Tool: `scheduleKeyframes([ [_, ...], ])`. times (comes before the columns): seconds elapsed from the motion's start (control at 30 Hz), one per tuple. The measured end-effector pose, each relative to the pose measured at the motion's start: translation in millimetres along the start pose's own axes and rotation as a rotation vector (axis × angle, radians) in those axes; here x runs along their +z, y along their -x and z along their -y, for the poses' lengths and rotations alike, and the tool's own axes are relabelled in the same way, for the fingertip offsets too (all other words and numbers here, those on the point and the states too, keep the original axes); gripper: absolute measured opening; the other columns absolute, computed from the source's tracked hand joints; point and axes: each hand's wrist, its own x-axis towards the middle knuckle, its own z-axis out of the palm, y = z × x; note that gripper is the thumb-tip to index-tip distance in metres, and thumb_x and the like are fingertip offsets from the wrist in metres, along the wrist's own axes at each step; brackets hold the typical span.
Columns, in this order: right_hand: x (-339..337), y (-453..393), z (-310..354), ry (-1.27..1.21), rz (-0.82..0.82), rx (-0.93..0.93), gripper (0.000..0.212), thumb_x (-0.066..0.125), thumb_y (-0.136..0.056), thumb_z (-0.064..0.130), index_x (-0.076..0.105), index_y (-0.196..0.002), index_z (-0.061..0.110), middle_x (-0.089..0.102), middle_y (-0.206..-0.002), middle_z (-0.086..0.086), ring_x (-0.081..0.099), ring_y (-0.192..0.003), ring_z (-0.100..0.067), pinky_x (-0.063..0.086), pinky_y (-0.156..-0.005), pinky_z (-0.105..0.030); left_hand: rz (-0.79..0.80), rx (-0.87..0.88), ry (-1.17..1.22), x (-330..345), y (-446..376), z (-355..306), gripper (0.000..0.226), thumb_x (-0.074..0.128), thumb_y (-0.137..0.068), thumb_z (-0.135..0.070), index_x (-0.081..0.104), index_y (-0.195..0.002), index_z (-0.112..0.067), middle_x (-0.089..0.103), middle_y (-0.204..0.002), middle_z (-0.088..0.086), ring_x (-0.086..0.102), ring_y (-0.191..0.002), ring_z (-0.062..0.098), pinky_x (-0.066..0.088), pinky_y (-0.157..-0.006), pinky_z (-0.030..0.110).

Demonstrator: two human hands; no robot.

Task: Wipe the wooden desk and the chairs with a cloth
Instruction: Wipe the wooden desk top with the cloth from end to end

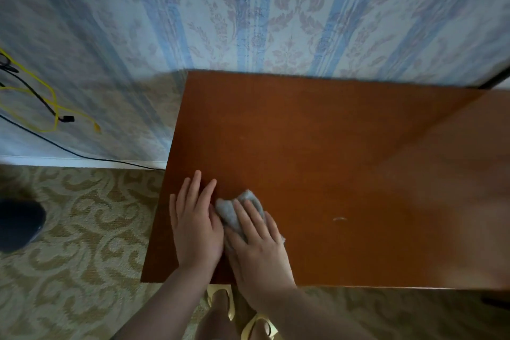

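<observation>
While it lies on the near left part of the wooden desk [317,152], the grey cloth [239,211] is bunched up under the right hand [255,243]. This hand presses down on the cloth with its fingers spread and almost straight, so it does not close around it; part of the cloth shows beyond the fingertips and at the right side of the hand. The left hand [197,225] rests flat on the bare wood just beside the cloth, fingers straight and open, and it touches the right hand at its inner side. Both hands are near the front left corner of the desk. The desk top is reddish brown and stands against a wall with blue striped flower wallpaper [276,14]. On the left a yellow cable [52,107] and a black cable [41,135] hang along the wall. Below is a patterned carpet [77,243], and yellow slippers [255,324] show under the desk edge.
</observation>
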Motion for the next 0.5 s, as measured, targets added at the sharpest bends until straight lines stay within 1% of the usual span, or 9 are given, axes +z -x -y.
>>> scheduleKeyframes([
  [0.07,-6.5,31.0,-32.5,0.070,0.053,-0.162,0.050,0.036,-0.094,0.042,0.042,-0.144,0.033,0.031,-0.157,-0.001,0.022,-0.147,-0.020,0.022,-0.117,-0.045,0.041,0.038,-0.002,6.9,2.1,-13.5,0.050,0.050,-0.091,-0.005,0.050,-0.138,-0.023,0.031,-0.155,-0.004,0.017,-0.146,0.014,0.006,-0.120,0.038],
  [0.13,-9.4,46.3,-77.2,0.150,0.066,-0.136,0.055,0.037,-0.094,0.041,0.034,-0.148,0.034,0.027,-0.158,-0.002,0.020,-0.147,-0.020,0.014,-0.117,-0.043,0.075,0.104,-0.020,13.4,2.0,-23.9,0.047,0.047,-0.094,-0.012,0.049,-0.140,-0.023,0.031,-0.156,-0.003,0.017,-0.147,0.015,0.007,-0.121,0.039],
  [0.23,-13.2,28.5,-116.9,0.142,-0.012,0.212,0.054,0.029,-0.100,0.042,0.023,-0.153,0.031,0.014,-0.161,-0.005,0.007,-0.150,-0.022,0.007,-0.119,-0.042,0.092,0.081,-0.088,20.3,-1.9,-35.4,0.047,0.035,-0.098,-0.025,0.041,-0.145,-0.026,0.028,-0.157,-0.003,0.015,-0.147,0.016,0.009,-0.121,0.039],
  [0.3,-12.9,-0.6,-104.6,0.009,-0.080,0.489,0.053,0.026,-0.103,0.043,0.022,-0.154,0.030,0.008,-0.163,-0.005,-0.002,-0.150,-0.022,0.000,-0.121,-0.040,0.092,0.050,-0.126,23.9,-4.5,-39.0,0.048,0.031,-0.099,-0.030,0.036,-0.147,-0.028,0.026,-0.158,-0.003,0.014,-0.148,0.016,0.008,-0.120,0.038],
  [0.33,-12.0,-11.8,-91.4,-0.051,-0.096,0.597,0.052,0.027,-0.103,0.042,0.025,-0.154,0.028,0.010,-0.162,-0.006,0.000,-0.150,-0.023,0.001,-0.121,-0.039,0.092,0.047,-0.140,25.2,-4.7,-39.2,0.048,0.030,-0.099,-0.031,0.035,-0.148,-0.029,0.026,-0.158,-0.004,0.014,-0.148,0.016,0.008,-0.120,0.038],
  [0.37,-10.7,-15.8,-78.3,-0.085,-0.108,0.636,0.052,0.027,-0.103,0.041,0.030,-0.152,0.026,0.016,-0.161,-0.006,0.007,-0.149,-0.023,0.005,-0.121,-0.039,0.096,0.051,-0.148,26.2,-4.4,-38.6,0.048,0.029,-0.100,-0.032,0.034,-0.148,-0.029,0.026,-0.158,-0.004,0.013,-0.148,0.016,0.008,-0.120,0.038],
  [0.4,-8.8,-10.9,-69.3,-0.080,-0.120,0.591,0.052,0.026,-0.102,0.041,0.034,-0.151,0.026,0.023,-0.160,-0.006,0.014,-0.148,-0.023,0.010,-0.121,-0.040,0.101,0.057,-0.152,26.9,-4.2,-37.9,0.048,0.029,-0.100,-0.032,0.033,-0.148,-0.029,0.025,-0.158,-0.004,0.013,-0.148,0.016,0.008,-0.120,0.038],
  [0.43,-9.4,2.5,-65.8,-0.056,-0.086,0.463,0.052,0.026,-0.101,0.040,0.036,-0.150,0.026,0.027,-0.158,-0.005,0.018,-0.148,-0.022,0.014,-0.121,-0.041,0.103,0.064,-0.155,27.0,-4.1,-36.8,0.048,0.030,-0.100,-0.031,0.033,-0.148,-0.029,0.026,-0.158,-0.004,0.014,-0.148,0.016,0.009,-0.120,0.039],
  [0.5,-16.5,43.6,-80.1,0.022,0.036,0.111,0.052,0.028,-0.101,0.040,0.030,-0.152,0.028,0.027,-0.159,-0.003,0.017,-0.148,-0.020,0.016,-0.118,-0.041,0.095,0.073,-0.158,27.2,-2.7,-34.7,0.048,0.032,-0.100,-0.030,0.036,-0.147,-0.027,0.028,-0.157,-0.002,0.016,-0.147,0.018,0.011,-0.120,0.040],
])
